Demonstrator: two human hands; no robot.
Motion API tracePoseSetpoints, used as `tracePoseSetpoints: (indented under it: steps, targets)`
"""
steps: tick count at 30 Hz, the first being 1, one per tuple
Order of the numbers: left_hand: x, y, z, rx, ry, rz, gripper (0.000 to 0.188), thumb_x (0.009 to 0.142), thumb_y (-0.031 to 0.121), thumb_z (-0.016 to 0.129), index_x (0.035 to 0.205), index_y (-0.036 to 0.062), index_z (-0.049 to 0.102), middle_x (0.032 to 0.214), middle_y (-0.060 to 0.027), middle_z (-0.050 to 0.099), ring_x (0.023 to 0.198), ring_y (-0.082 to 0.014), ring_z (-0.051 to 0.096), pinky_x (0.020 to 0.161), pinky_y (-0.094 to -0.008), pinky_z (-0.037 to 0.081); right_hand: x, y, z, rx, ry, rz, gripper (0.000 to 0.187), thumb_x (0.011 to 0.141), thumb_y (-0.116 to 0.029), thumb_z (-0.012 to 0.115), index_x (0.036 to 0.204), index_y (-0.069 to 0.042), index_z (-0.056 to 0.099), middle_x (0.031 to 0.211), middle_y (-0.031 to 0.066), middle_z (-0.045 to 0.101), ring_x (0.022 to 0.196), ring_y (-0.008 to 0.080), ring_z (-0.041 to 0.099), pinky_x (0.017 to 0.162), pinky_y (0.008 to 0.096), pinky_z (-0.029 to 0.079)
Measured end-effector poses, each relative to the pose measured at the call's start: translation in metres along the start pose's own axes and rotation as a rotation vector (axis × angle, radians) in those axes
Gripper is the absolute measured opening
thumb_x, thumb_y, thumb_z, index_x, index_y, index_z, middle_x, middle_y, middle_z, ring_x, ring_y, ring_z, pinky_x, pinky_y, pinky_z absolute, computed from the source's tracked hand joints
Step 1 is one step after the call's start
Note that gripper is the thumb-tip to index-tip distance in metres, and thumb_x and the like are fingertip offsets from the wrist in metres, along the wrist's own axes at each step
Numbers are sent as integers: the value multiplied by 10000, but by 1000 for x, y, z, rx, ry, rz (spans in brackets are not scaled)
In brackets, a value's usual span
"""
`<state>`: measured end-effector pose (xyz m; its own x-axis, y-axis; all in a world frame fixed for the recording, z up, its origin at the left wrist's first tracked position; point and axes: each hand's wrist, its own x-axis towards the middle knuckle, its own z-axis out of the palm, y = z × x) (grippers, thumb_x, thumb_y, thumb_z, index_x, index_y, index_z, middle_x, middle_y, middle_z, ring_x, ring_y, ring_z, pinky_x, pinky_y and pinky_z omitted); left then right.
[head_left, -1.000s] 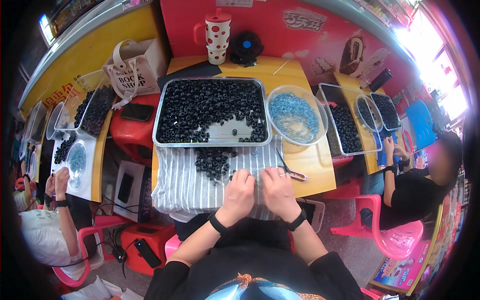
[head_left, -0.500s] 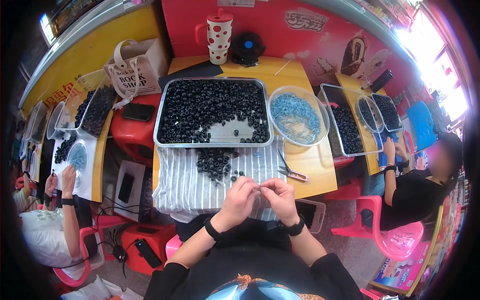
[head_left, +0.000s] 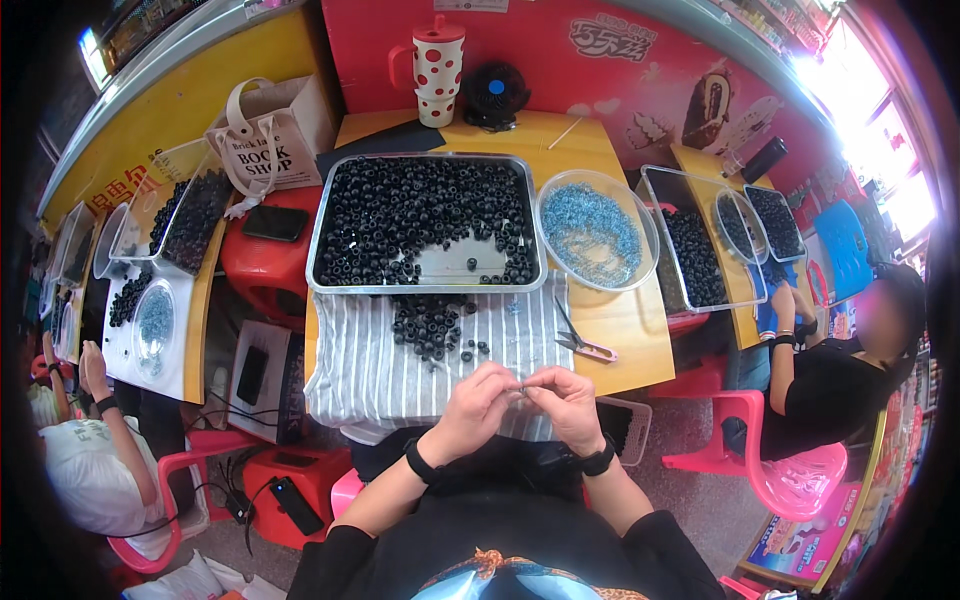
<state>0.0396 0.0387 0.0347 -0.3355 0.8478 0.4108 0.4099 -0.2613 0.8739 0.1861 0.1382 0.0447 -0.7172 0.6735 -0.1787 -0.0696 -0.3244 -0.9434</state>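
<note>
Both hands [head_left: 474,410] have drawn together, pinched closed on something [head_left: 523,390] too small to tell above the striped cloth [head_left: 358,365]

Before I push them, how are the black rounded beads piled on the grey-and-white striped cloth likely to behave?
The black rounded beads will probably roll or scatter, given their shape and loose, uncontained pile. Each is probably light, being so small. The grey-and-white striped cloth looks soft and creased, so it might slow them slightly.

Glossy black beads [head_left: 400,205], shiny metal tray [head_left: 430,291], striped cloth [head_left: 350,365]
</note>
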Motion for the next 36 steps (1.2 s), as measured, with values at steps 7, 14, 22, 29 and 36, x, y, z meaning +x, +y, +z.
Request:
tracePoseSetpoints:
  steps: [7, 14, 22, 29, 36]
  targets:
    - [4, 3, 0, -21, 43, -49, 41, 843, -31, 634, 880, -17, 621, 842, -121, 610, 725, -267, 601, 637, -328, 480, 5, 6, 4, -355, 17, -350, 119, 832, 108, 580, 890, 30, 649, 830, 49, 640, 723, 98, 604, 636, 227, 480]
    - [8, -5, 4, -3, 85, -191, 29, 883, 6, 614, 861, -12, 622, 785, -112, 581, 683, -255, 575, 596, -332, 449, 10, -5, 12, -647, 95, -689, 167, 725, 135, 591, 845, 21, 618, 770, 121, 613, 662, 240, 611, 608, 286, 476]
    - [18, 1, 7, 353, 237, -65, 87, 840, -17, 647, 925, -8, 631, 899, -144, 597, 732, -286, 616, 622, -361, 494, 18, -7, 0, -1167, 28, -715, 161, 694, 57, 627, 841, -7, 607, 779, 121, 543, 738, 309, 576, 636, 386, 470]
    - [-2, -2, -45, 340, 286, -202, 137, 815, -39, 642, 948, -8, 639, 932, -155, 603, 777, -326, 628, 657, -377, 506, 15, -8, 4, -1425, -109, -712, 131, 698, 18, 619, 815, -7, 567, 809, 134, 479, 791, 305, 539, 677, 373, 469]
    - [4, 2, -22, 631, 125, -178, 248, 807, 12, 661, 1048, -4, 607, 963, -146, 568, 784, -343, 619, 642, -417, 503, 17, -5, 0, -1292, -94, -697, 204, 705, 66, 600, 902, 14, 607, 840, 142, 535, 793, 309, 563, 670, 388, 477]
